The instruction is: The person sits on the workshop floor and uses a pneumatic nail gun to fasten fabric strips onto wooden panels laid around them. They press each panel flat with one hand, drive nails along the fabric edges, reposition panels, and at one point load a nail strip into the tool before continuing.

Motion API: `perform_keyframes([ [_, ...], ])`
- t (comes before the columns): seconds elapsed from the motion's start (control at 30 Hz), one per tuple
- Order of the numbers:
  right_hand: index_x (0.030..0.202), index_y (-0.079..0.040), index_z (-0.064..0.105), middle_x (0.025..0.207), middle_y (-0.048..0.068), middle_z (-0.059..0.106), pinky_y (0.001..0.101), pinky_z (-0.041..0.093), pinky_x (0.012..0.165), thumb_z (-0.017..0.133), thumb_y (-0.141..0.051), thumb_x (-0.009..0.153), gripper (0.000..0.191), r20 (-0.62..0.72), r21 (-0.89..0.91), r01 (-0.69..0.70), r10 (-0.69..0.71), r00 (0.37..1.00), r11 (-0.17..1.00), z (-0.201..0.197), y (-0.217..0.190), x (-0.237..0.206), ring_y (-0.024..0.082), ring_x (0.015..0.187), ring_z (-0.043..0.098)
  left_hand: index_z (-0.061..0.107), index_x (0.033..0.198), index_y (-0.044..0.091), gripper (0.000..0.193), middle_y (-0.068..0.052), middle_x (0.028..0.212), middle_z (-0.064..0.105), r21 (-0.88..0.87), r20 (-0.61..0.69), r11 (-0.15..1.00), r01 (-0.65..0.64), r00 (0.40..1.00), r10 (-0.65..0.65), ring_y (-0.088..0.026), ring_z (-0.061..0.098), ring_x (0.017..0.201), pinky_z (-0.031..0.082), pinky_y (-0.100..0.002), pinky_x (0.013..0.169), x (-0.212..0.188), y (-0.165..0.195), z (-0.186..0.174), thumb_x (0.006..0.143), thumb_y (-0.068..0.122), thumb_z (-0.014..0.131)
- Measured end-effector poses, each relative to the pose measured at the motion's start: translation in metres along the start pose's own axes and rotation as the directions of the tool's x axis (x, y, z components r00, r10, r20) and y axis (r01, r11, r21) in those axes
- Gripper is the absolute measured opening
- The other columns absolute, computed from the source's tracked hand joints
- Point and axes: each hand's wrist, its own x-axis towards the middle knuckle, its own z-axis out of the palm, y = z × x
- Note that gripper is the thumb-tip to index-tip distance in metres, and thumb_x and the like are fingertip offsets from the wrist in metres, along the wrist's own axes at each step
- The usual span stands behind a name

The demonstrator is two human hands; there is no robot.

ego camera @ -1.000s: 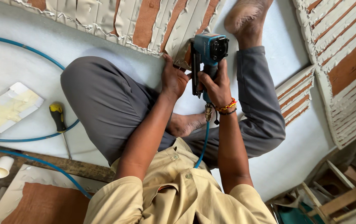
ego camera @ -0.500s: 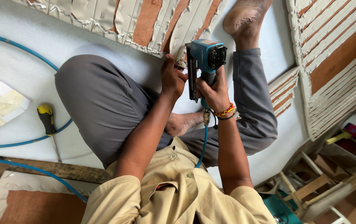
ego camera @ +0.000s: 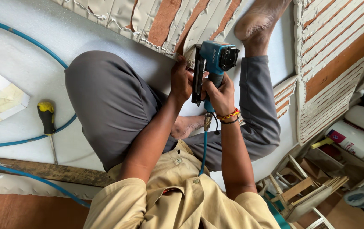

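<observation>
Hands at the nail gun (ego camera: 214, 63): right hand (ego camera: 219, 94) was wrapped around the blue tool's grip, fingers clenched on it, with beaded bracelets (ego camera: 228, 117) just below on the wrist. Left hand (ego camera: 181, 80) lay just beside the gun's black magazine, fingers curled down onto the edge of the slatted panel (ego camera: 165, 21) where the nose of the gun met it (whether the left fingers also touched the magazine could not be told). Gun stood upright over that panel edge, between the person's bent knee (ego camera: 101, 97) and outstretched leg. Blue hose (ego camera: 203, 152) ran from the bottom of the gun's grip down toward the tan shirt. Screwdriver (ego camera: 47, 123) with a yellow-and-black handle lay on the white sheet (ego camera: 33, 63) well away from the gun, past the knee, touching a loop of blue tubing (ego camera: 25, 39). Second slatted panel (ego camera: 334, 63) leaned on the far side of the gun, beyond the bare foot (ego camera: 258, 21).
</observation>
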Motion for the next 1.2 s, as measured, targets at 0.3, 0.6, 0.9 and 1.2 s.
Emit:
perform_keyframes([
  [0.3,0.105,0.003,0.057,0.078,0.007,0.067,0.0268,0.055,0.056,0.061,0.000,0.096,0.010,0.000,-0.015,-0.002,0.002,1.000,1.000,0.000,0.004,0.000,0.013,0.061,0.065,0.048,0.129,-0.011,0.064,-0.025,0.093,0.065,-0.007,0.000,1.000,0.023,1.000,-0.023,-0.035,0.072,0.074,0.065,-0.050,0.074,-0.001,0.002,0.001,0.104,0.049,0.047],
  [0.6,0.107,0.002,0.059,0.080,0.006,0.066,0.0263,0.054,0.056,0.062,0.000,0.096,0.011,-0.011,-0.029,0.004,-0.005,1.000,1.000,0.005,0.005,0.003,0.012,0.061,0.064,0.050,0.130,-0.009,0.067,-0.025,0.090,0.067,-0.059,0.066,0.998,0.030,0.997,-0.026,-0.032,0.072,0.070,0.063,-0.046,0.068,0.005,-0.006,-0.012,0.104,0.052,0.049],
  [0.9,0.106,0.005,0.058,0.083,0.009,0.066,0.0315,0.058,0.061,0.064,0.001,0.099,0.010,-0.125,0.057,-0.001,0.008,0.992,0.998,-0.035,0.011,-0.034,0.018,0.066,0.067,0.046,0.135,0.015,0.044,-0.002,0.141,0.051,-0.104,0.023,0.994,0.018,1.000,-0.016,-0.026,0.052,0.130,0.047,-0.071,0.102,0.007,-0.007,-0.015,0.102,0.042,0.054],
  [1.2,0.127,-0.002,0.049,0.089,0.009,0.063,0.0323,0.058,0.064,0.061,0.005,0.100,0.031,-0.130,0.120,0.134,-0.118,0.984,0.984,-0.051,0.036,-0.058,0.019,0.071,0.066,0.063,0.113,0.003,0.025,-0.009,0.109,0.067,0.329,-0.016,0.944,0.004,1.000,0.002,-0.025,0.070,0.100,0.063,-0.046,0.088,0.005,-0.017,-0.017,0.096,0.019,0.071],
])
